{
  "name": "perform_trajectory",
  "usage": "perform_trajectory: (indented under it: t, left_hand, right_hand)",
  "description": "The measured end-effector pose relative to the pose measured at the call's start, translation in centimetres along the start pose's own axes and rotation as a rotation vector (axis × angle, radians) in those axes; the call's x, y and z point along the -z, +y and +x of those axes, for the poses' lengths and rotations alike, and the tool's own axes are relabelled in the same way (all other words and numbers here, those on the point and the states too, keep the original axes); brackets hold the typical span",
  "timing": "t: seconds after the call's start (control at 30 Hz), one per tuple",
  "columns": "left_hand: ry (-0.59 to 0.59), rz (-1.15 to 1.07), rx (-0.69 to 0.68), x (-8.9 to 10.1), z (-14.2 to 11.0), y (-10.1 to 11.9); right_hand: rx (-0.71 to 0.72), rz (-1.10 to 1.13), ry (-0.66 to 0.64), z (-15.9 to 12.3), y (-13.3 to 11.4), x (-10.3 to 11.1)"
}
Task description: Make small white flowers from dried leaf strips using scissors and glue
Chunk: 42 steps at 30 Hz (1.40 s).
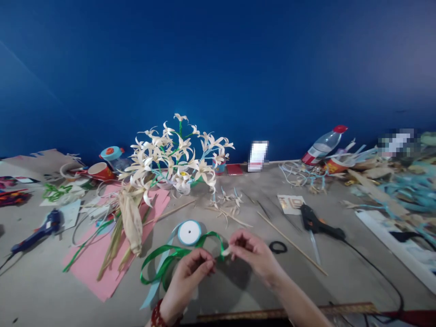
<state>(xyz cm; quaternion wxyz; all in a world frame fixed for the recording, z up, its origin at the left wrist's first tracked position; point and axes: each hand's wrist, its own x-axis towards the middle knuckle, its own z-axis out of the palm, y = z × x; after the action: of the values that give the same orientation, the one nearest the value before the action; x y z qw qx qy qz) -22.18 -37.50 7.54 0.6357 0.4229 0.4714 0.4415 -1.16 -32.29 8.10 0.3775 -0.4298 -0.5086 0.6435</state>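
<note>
My right hand [251, 254] pinches a small cream-coloured flower piece [227, 251], which looks like dried husk, with green at its base. To its left, my left hand [194, 271] has thumb and fingers pressed together; what they hold, if anything, is hidden. A long green ribbon [161, 250] lies in loops behind and left of that hand, one loop reaching the cream piece. Just behind stands out a white-faced ribbon spool [190, 232], from which a light-blue ribbon [153, 293] trails forward.
Behind my hands stands a bunch of cream husk flowers [184, 156]. Dried husks [131, 222] lie on pink paper [91, 272] at left. Glue guns, one blue [41, 231] and one black [320, 225], flank the work area. A wooden stick [293, 245] and black hair tie [278, 247] lie right.
</note>
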Motion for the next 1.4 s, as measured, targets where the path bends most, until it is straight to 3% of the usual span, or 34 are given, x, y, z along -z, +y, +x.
perform_trajectory:
  t: [0.13,0.23,0.37,0.5,0.6,0.77,0.93,1.07,1.23,1.4]
  left_hand:
    - [0.049,0.130,-0.063,0.0,0.6,0.3]
    - [0.060,0.296,-0.129,0.2,1.6,1.6]
    - [0.089,0.681,-0.247,0.0,3.7,3.8]
    - [-0.020,1.136,-0.351,-0.9,6.4,4.7]
    - [-0.020,1.288,-0.354,-1.2,8.0,4.4]
    - [-0.080,1.369,-0.341,0.3,7.6,4.1]
    - [0.077,1.520,-0.357,2.8,3.9,3.3]
    - [0.096,1.635,-0.403,3.8,2.6,1.4]
    - [0.272,1.668,-0.368,4.9,2.9,1.1]
    - [0.184,1.575,-0.350,3.2,6.0,3.8]
  right_hand:
    - [0.266,-0.666,0.269,2.9,-0.5,5.5]
    - [0.278,-0.855,0.246,5.2,-0.4,8.0]
    - [0.283,-0.952,0.201,5.7,-0.1,8.7]
    - [0.335,-0.994,0.194,3.5,-0.2,8.2]
    - [0.372,-1.041,0.142,1.5,0.2,7.8]
    - [0.436,-1.028,0.160,-1.4,1.6,8.2]
    - [0.446,-0.938,0.166,-3.1,2.4,9.2]
    - [0.422,-0.897,0.147,-2.8,2.4,8.8]
    - [0.427,-0.843,0.158,-2.5,2.2,8.1]
    - [0.417,-0.825,0.192,-2.9,2.6,8.2]
